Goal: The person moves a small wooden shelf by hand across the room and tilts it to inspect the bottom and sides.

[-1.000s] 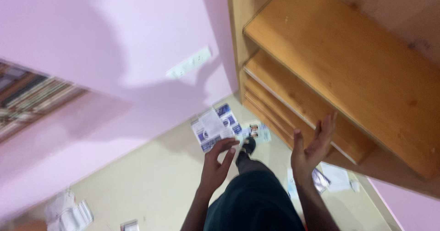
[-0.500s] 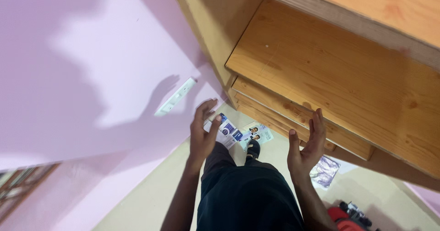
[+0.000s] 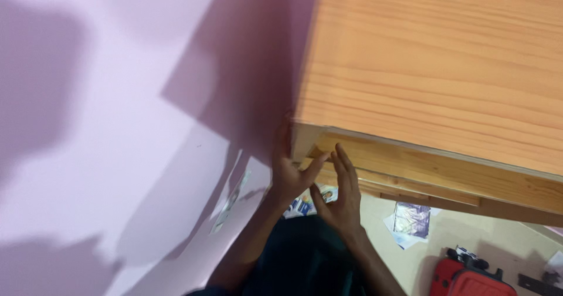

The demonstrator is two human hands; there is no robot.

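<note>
Head view: left hand has its thumb hooked on the near left corner of the wooden shelf unit and its fingers up the unit's side by the pink wall, grip loosely grasping that corner. Right hand sits just right of it, touching it, fingers straight and released, tips on the shelf's front edge, holding nothing. Papers lie on the floor below, a red case near right, and a wall socket left.
</note>
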